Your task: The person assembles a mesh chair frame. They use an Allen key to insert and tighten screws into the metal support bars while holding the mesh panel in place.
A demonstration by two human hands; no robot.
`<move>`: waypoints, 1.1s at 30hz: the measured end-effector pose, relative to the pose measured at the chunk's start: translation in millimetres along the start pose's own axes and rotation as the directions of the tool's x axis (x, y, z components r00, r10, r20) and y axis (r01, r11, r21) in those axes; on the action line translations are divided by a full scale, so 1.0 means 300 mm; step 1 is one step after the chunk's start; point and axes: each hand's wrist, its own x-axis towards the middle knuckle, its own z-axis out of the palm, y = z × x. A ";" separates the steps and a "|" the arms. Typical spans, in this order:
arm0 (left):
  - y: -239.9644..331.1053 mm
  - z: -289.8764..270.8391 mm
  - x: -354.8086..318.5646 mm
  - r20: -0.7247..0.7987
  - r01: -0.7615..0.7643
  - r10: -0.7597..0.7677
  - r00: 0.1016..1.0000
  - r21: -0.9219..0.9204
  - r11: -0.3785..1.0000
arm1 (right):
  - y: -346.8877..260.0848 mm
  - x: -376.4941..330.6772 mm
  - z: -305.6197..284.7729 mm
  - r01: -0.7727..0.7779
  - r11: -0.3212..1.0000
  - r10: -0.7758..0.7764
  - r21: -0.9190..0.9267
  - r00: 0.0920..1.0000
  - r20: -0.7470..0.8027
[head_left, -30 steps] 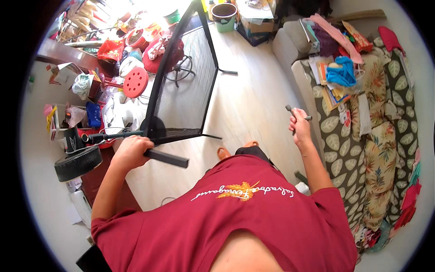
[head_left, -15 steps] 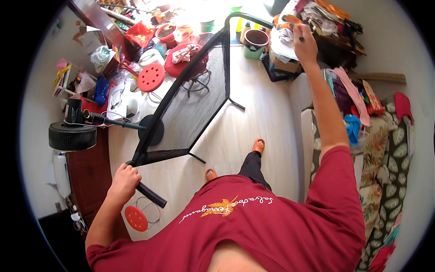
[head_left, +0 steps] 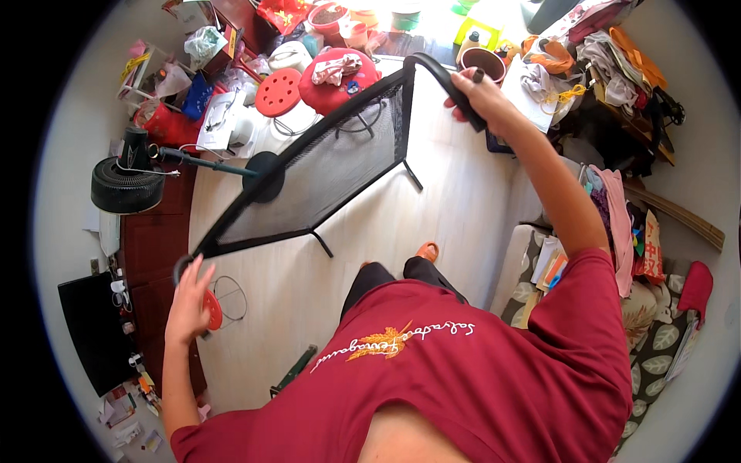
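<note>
Black mesh frame (head_left: 324, 166), lifted and tilted over the floor (head_left: 455, 193): right hand (head_left: 482, 96) closed round its curved top tube, left hand (head_left: 189, 297) with fingers spread, apparently steadying the lower corner, near a fan (head_left: 127, 181).

You're looking down on a pale wood-look floor (head_left: 455, 201), brightly sunlit at its far end. On your left, a dark red-brown cabinet (head_left: 150, 239) stands against a pale wall (head_left: 73, 154), with a black fan (head_left: 127, 185) beside it. On your right sits a leaf-patterned sofa (head_left: 656, 339), and clothes are piled on furniture beyond
</note>
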 end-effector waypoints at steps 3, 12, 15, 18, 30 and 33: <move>0.237 -0.052 0.258 -0.311 -0.239 0.196 0.930 -0.107 0.965 | 0.023 -0.087 0.082 -0.088 0.983 0.076 0.163 0.994 0.077; 0.826 0.015 1.166 -0.253 -0.575 0.531 0.808 -0.147 0.805 | 0.164 -0.270 0.134 0.019 0.973 0.014 0.229 0.990 -0.142; 0.908 0.063 1.224 -0.253 -0.663 0.642 0.724 0.003 0.748 | 0.152 -0.317 0.128 0.013 0.980 0.011 0.201 0.993 -0.121; 0.920 0.071 1.286 -0.102 -0.691 0.686 0.721 -0.183 0.699 | 0.158 -0.364 0.110 -0.038 0.983 0.056 0.178 0.994 -0.096; 0.964 0.130 1.149 -0.296 -0.481 0.417 0.860 -0.193 0.855 | 0.247 -0.365 0.060 0.321 0.947 -0.320 0.020 0.947 -0.029; 1.051 0.102 1.118 -0.316 -0.430 0.334 0.888 -0.310 0.848 | 0.280 -0.368 0.022 0.396 0.917 -0.393 -0.044 0.917 0.071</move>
